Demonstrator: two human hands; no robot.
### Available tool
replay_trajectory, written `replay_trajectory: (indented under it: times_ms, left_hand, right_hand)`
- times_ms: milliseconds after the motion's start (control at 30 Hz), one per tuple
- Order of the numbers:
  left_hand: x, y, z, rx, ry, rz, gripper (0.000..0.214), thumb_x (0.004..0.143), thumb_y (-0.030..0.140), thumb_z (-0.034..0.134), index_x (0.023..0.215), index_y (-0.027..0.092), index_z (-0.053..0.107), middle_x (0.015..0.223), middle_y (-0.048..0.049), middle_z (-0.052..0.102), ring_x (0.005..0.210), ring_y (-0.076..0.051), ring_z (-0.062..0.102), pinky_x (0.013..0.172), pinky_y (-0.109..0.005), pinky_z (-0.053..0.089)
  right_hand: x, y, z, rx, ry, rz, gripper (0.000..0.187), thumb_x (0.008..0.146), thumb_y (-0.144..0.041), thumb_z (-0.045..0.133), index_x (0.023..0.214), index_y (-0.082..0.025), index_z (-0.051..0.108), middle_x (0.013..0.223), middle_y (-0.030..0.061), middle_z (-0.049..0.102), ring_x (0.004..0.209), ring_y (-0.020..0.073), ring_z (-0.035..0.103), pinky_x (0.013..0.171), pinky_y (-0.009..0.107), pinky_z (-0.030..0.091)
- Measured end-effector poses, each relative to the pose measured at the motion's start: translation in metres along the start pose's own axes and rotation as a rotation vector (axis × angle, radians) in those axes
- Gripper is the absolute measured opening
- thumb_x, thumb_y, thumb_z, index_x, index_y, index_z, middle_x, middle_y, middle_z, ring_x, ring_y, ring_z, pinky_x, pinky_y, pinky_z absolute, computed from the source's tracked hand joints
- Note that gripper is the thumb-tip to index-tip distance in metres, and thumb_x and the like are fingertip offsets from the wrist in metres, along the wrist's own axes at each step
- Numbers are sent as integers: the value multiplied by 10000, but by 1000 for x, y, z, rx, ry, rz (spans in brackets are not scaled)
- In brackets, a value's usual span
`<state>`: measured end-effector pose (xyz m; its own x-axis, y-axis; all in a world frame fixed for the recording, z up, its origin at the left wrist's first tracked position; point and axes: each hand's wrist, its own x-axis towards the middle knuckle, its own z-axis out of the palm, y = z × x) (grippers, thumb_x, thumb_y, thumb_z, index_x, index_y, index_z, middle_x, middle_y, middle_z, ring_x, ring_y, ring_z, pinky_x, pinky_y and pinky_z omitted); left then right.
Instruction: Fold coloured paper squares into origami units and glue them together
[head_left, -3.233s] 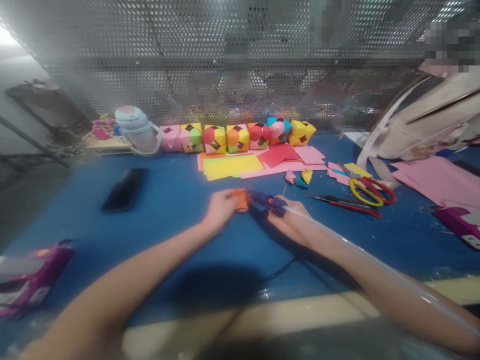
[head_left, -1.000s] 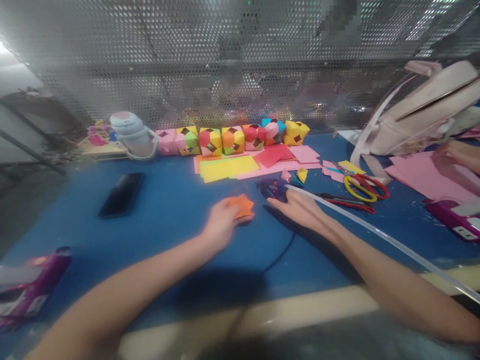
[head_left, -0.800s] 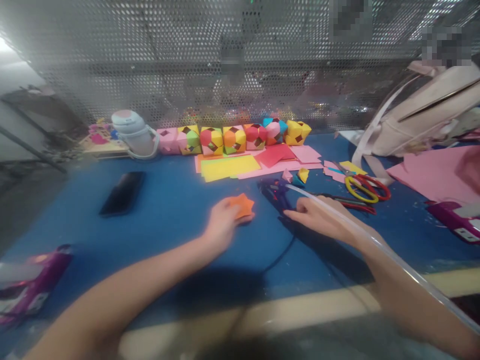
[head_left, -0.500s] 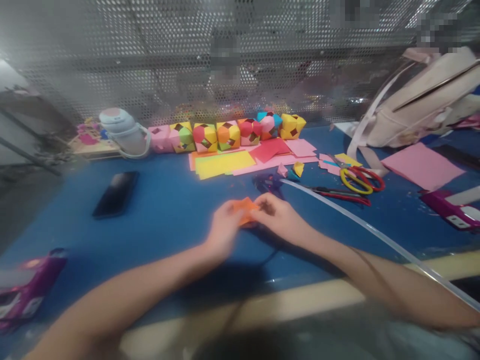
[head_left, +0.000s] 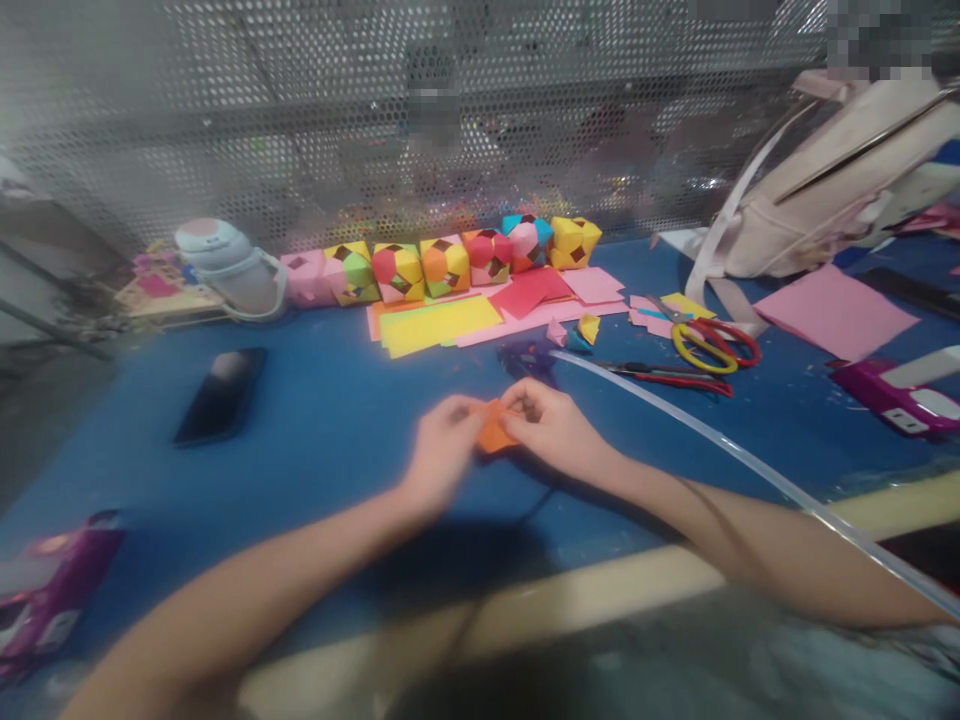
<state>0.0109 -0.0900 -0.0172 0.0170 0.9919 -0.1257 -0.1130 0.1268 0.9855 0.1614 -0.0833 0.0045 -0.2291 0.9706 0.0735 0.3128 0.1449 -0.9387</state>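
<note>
Between my hands is a small piece of folded orange paper [head_left: 495, 432], held just above the blue table. My left hand [head_left: 444, 440] pinches its left side, thumb and fingers closed. On the right side, my right hand [head_left: 551, 425] grips the paper's upper edge between thumb and fingertips. The exact folds are blurred and partly covered by my fingers. Just beyond my hands lie a dark blue object [head_left: 525, 360] whose kind I cannot make out and small folded paper pieces [head_left: 576, 333] in pink, yellow and teal.
Several folded paper cubes [head_left: 446, 266] line the back, behind yellow paper sheets [head_left: 439, 322]. Scissors [head_left: 716, 347] lie right of them. A clear tube [head_left: 720, 440] crosses above my right forearm. A phone [head_left: 222, 395], white bottle [head_left: 232, 270] and pale bag [head_left: 832, 190] stand or lie around.
My left fingers have shifted up along the orange paper, so more of its front face shows. My right hand keeps its pinch. The whole view has moved slightly.
</note>
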Motion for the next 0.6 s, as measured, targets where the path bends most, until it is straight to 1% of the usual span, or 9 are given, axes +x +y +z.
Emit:
replay_trajectory:
  times_ms: [67,133,333,500,533,600]
  left_hand:
    - [1,1,-1,-16,-6,-25,130,673,257,649,735,143,638,685,0,630,605,-101,558,561,-203,434]
    - [3,2,-1,-29,-11,-47,133,667,255,647,726,137,635,667,-1,623,590,-104,559,556,-211,438]
    - [4,1,-3,-45,-36,-62,96,676,227,630,716,140,632,650,3,614,580,-102,562,568,-220,446]
    - [5,-1,-5,-22,-56,-60,107,679,235,631,729,140,637,665,-5,628,586,-109,568,566,-222,451]
    - [5,-1,-5,-14,-55,-52,104,681,236,631,724,141,637,665,-5,629,589,-109,568,571,-221,452]
    - [3,1,-4,12,-64,-30,93,691,232,622,713,143,636,663,-4,632,597,-109,572,580,-217,452]
  right_hand:
    - [0,1,1,31,-1,-6,122,702,-206,543,820,-182,525,711,-22,573,600,98,517,564,223,433]
    - [0,2,0,23,0,-27,133,711,-204,539,842,-186,525,725,-23,572,599,94,507,573,224,431]
    - [0,2,-1,-38,-33,-119,69,745,-185,493,794,-188,541,740,-17,573,662,106,523,630,234,428]
    - [0,1,-5,-63,-26,-234,83,753,-161,475,758,-184,555,796,8,557,759,127,533,697,249,425]
    - [0,0,-6,-46,-35,-229,85,769,-181,475,748,-183,557,793,9,554,759,127,530,699,251,422]
    - [1,-2,-8,1,-59,-159,138,800,-250,483,704,-180,554,735,-1,544,704,121,515,668,248,413]
